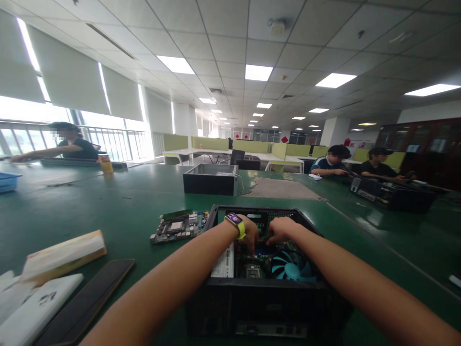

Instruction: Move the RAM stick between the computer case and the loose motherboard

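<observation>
Both my hands reach down inside a black computer case (266,307) that lies with its top side uncovered. My left hand (250,234), with a yellow-green smartwatch (236,225) on its wrist, has its fingers curled downward over the motherboard (264,262). Close by on the right, my right hand (281,229) has bent fingers drawn together at the board's far part. What the fingertips hold, if anything, is hidden. A blue fan (291,265) is below my right hand. A white-labelled power supply (224,263) sits along the case's left side.
Left of the case lies a loose motherboard (180,226). A phone (88,300), a white packet (43,310) and a box (65,254) are at the near left. Another open case (211,180) stands farther back. Several people sit around the green table (144,202).
</observation>
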{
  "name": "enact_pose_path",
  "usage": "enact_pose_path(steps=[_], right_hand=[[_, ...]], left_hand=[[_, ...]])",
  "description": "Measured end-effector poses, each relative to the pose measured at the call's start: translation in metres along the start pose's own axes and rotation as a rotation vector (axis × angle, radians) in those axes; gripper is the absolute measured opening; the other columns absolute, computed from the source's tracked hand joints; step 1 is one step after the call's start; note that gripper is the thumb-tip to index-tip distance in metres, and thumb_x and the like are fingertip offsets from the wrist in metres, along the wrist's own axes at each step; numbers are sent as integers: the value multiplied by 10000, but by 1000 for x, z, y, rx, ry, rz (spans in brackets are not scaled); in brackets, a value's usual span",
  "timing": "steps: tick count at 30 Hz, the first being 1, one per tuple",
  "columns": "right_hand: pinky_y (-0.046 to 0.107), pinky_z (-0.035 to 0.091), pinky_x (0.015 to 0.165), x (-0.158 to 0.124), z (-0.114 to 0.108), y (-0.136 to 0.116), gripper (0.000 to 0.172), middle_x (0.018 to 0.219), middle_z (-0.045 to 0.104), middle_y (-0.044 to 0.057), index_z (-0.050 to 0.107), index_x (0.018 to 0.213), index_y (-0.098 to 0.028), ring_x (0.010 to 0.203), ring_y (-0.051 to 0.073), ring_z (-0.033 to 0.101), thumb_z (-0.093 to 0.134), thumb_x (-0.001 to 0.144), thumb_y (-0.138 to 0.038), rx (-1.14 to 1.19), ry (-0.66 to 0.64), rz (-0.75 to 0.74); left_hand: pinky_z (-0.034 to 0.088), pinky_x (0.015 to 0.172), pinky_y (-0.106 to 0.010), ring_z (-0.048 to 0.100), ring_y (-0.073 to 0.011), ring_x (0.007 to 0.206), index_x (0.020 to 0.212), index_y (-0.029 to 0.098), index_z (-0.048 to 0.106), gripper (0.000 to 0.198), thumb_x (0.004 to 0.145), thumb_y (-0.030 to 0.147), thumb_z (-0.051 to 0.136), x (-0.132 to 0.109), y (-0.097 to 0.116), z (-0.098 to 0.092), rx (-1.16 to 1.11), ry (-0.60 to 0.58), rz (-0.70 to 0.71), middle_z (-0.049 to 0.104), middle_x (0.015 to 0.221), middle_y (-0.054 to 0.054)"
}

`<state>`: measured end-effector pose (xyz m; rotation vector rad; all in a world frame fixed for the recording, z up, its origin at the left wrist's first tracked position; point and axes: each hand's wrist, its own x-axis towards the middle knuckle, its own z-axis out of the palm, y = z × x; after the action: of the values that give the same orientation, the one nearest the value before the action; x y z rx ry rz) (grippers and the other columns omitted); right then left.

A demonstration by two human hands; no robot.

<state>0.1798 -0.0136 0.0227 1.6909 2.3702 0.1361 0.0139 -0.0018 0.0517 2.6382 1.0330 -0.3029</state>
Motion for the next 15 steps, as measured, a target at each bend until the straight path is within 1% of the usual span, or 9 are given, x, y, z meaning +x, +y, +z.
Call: enact_pose_path(steps=[2,4,6,7,8,9,11,13,15], right_hand=[[319,467,685,-3,-10,1,333,900,698,106,733,863,-232,837,267,647,639,663,-482,22,24,36],[328,462,704,-9,-27,1,277,944,688,115,722,918,-226,855,264,640,586,724,-369,20,70,77],[356,453,745,-24,-48,-6,299,997,669,128,693,999,-216,906,271,622,498,785,-293,16,181,135],[364,447,762,-35,-59,-14,317,1015,659,126,674,1035,-215,923,266,613,459,809,-272,22,269,153],[361,445,770,-49,-69,-26,325,1021,652,116,658,1053,-218,922,252,608,429,826,-258,35,367,151],[345,446,770,-64,-77,-42,318,1015,648,96,649,1054,-227,903,229,606,421,833,-252,56,475,118],[302,455,734,-93,-83,-83,279,1008,639,64,654,1001,-237,837,181,599,431,834,-247,96,590,-60],[319,468,742,-114,-73,-132,259,1082,621,69,649,993,-231,899,200,579,457,834,-299,96,695,-341],[420,442,860,-118,-51,-180,313,1226,560,85,651,976,-221,1094,270,501,460,835,-426,44,881,-637]], left_hand=[[473,816,-301,623,-221,902,1067,241,675,606,573,592,690,-23,-12,-24,-6,78,111,698,1020,-29],[413,920,-288,564,-204,1055,1197,241,586,586,743,607,530,-48,-42,-41,-70,384,146,619,1198,-27],[364,984,-335,500,-229,1150,1223,227,553,587,800,616,435,-72,-89,-43,-42,733,-34,567,1268,-48],[356,992,-369,480,-252,1173,1225,218,547,585,816,610,404,-83,-116,-37,-16,829,-180,553,1283,-64],[353,992,-407,472,-279,1181,1231,212,542,591,818,607,393,-94,-143,-28,9,846,-337,542,1294,-84],[352,985,-445,466,-311,1186,1251,217,528,610,805,614,403,-103,-169,-16,26,794,-484,527,1311,-100],[369,961,-474,471,-354,1180,1309,219,477,677,765,622,447,-118,-211,15,-16,576,-721,494,1343,-128],[391,930,-497,501,-388,1141,1325,182,468,736,730,614,492,-127,-235,46,-49,492,-794,523,1304,-171],[379,929,-534,484,-419,1154,1347,185,447,775,709,623,502,-129,-241,72,-66,452,-818,496,1328,-182]])
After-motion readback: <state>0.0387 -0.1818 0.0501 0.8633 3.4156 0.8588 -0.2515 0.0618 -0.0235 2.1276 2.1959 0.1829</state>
